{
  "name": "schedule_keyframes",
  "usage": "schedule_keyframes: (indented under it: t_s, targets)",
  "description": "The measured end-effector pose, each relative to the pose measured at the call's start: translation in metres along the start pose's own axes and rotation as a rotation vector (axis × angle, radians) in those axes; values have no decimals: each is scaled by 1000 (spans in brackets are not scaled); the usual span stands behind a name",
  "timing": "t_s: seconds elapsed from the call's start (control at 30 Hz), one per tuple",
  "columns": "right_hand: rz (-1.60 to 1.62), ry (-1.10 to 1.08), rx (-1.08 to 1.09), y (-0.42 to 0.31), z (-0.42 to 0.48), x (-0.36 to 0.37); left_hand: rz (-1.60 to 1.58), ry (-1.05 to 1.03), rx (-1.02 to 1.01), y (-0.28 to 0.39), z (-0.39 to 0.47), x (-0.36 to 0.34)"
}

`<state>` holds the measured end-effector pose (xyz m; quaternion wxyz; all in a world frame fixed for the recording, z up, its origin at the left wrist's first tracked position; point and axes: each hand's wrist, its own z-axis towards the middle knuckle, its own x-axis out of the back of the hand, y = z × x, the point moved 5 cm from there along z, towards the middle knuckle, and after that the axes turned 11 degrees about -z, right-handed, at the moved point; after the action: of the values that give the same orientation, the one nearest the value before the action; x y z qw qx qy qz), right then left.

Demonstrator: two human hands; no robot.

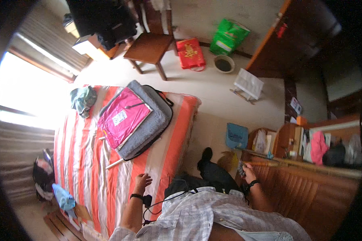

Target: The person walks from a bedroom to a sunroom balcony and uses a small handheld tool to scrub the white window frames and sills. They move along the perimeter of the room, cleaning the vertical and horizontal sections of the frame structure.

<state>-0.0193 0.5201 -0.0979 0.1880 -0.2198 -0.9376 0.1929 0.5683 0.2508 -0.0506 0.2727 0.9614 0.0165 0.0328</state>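
Note:
My left hand (143, 182) is over the bed's red-and-white striped sheet (87, 162), with nothing in it and its fingers loosely apart. Farther up on the bed lies a grey fleecy pad-like item (152, 123) with a black edge and strap. On top of that rests a pink plastic package (128, 116) bearing a printed label, and a slim dark object (135, 105) lies across it. A white rod (114, 163) sticks out from below. Beside a wooden cabinet, my right hand (249, 173) grips a small grey speckled object (241, 169), too blurred to name.
A wooden chair (150, 45), a red bag (191, 54), a green bag (229, 36), a bucket (224, 64) and a low folding stool (249, 82) stand beyond the bed. The cabinet (289, 183) runs along my right. Crumpled green cloth (84, 101) lies on the bed.

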Motion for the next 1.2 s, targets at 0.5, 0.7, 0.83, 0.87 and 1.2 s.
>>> schedule_keyframes:
  t_s: [0.5,0.7,0.83,0.87,1.2]
  targets:
    - [-206,-107,297,-407,173,-1,53,66,59,146,85,-192]
    - [-210,38,11,-481,204,44,-256,-38,59,211,168,-261]
    - [-229,-115,114,-539,240,50,-141,27,-61,292,170,-303]
    - [-247,-134,121,-553,249,46,-143,41,-83,311,172,-307]
    - [-634,-259,297,-725,400,-14,-355,224,-66,333,183,-324]
